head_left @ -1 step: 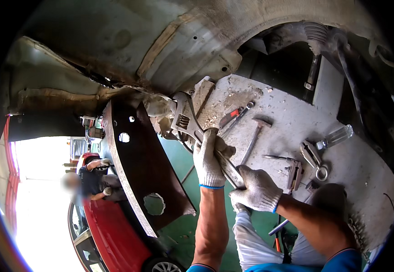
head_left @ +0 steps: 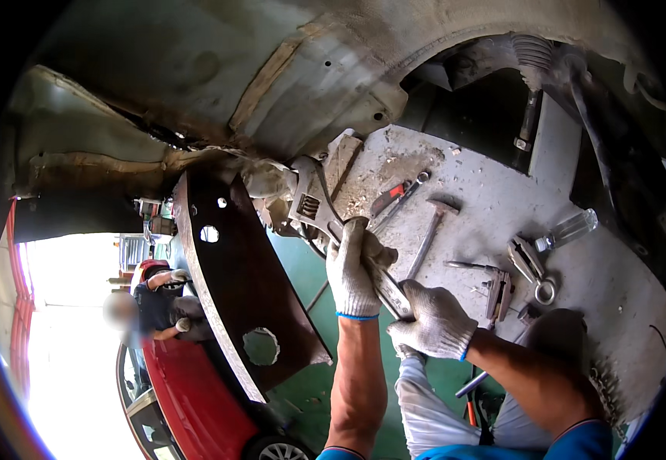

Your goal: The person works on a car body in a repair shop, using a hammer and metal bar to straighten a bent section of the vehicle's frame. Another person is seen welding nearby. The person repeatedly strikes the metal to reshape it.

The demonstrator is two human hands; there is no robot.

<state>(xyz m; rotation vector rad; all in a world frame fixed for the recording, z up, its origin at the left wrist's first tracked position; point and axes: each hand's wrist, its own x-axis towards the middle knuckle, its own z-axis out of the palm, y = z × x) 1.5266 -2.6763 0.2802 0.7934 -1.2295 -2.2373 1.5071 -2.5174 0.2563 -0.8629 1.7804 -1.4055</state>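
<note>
A large adjustable wrench [head_left: 308,205] slants across the middle, its jaws up at the torn lower edge of the car body panel [head_left: 272,88]. Its jaws look set on the edge there, though the exact contact is hard to make out. My left hand [head_left: 354,272], in a white knit glove, is closed round the handle below the head. Lower down, my gloved right hand [head_left: 436,322] grips the handle's end. Just left of the wrench is a dark brown metal beam [head_left: 252,249] with several holes.
On the grey platform at right lie a hammer [head_left: 426,238], a ratchet wrench [head_left: 402,201], a red-black cutter [head_left: 387,199], locking pliers [head_left: 527,259], a caliper-like tool [head_left: 495,291] and a clear-handled screwdriver [head_left: 570,230]. Another person [head_left: 168,307] stands beside a red car [head_left: 191,391] at left.
</note>
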